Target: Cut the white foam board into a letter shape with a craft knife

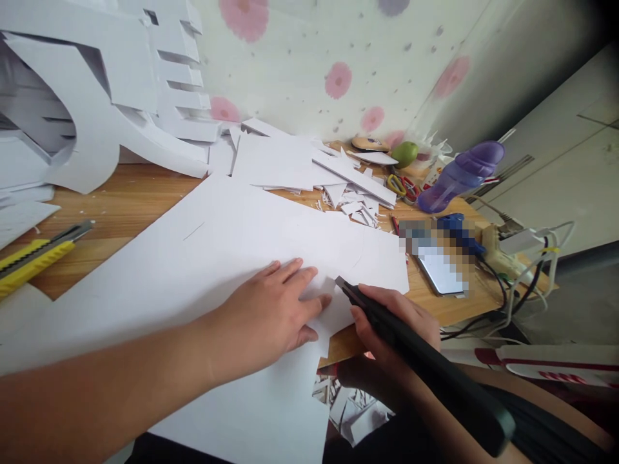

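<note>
A large white board (242, 225) lies across the table, with a short thin line at its upper left and a faint curved line near its right side. My left hand (271, 309) rests flat on the board, fingers spread and holding nothing. To its right, my right hand (401, 322) is closed around a black utility knife (425, 361). The knife's blade tip is just right of my left fingertips, over the board; whether it touches the surface I cannot tell.
A yellow cutter (39, 261) lies at left, below a white cut-out structure (140, 71). White scraps (358, 193) and scissors (403, 187) are behind the board. At right are a purple bottle (454, 177), a phone (440, 269), cables and a power strip (507, 258).
</note>
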A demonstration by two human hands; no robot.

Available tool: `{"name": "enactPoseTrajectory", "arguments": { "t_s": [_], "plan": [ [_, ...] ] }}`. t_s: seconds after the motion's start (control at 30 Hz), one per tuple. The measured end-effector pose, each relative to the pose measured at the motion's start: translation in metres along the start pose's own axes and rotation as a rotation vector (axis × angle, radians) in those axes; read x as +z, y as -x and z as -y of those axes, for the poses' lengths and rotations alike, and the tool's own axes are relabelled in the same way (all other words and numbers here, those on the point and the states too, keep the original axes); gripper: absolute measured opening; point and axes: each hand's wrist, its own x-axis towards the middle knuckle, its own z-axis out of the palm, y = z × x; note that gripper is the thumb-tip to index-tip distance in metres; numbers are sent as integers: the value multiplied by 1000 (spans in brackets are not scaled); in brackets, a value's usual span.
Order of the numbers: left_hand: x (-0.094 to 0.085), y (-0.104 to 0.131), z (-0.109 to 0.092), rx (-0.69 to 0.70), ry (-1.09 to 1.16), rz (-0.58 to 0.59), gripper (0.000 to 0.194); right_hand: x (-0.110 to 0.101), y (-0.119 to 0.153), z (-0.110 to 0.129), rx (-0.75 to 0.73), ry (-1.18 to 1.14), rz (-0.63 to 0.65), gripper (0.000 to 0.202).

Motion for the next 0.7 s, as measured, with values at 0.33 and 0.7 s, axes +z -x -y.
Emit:
{"name": "enactPoseTrajectory", "arguments": {
  "t_s": [0.33,0.7],
  "plan": [
    [-8,0,-1,34,-206,64,47,-16,13,6,-89,-18,17,20],
    [-8,-2,2,51,-229,82,43,-30,38,7,-85,-31,33,22]
  ]
}}
